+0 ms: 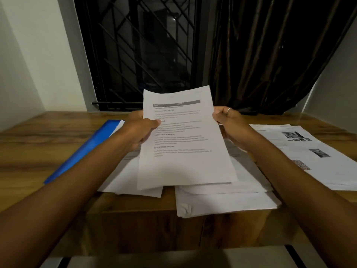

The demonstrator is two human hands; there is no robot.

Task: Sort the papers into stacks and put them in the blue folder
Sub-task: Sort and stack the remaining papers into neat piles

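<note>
Clasping one white, black-printed sheet (185, 165), fingers (154, 123) of left hand (138, 132) and right hand (231, 125).

Both bare forearms reach forward from the lower corners of the view and converge toward the middle. The left hand (142, 130) grips the left edge of a printed sheet (185, 151), thumb laid across the front and fingers hidden behind it. The right hand (229, 124) pinches the sheet's right edge with curled fingers, one wearing a ring (228, 110). Both hands are raised at about the same height, with the wrists held straight.
</note>
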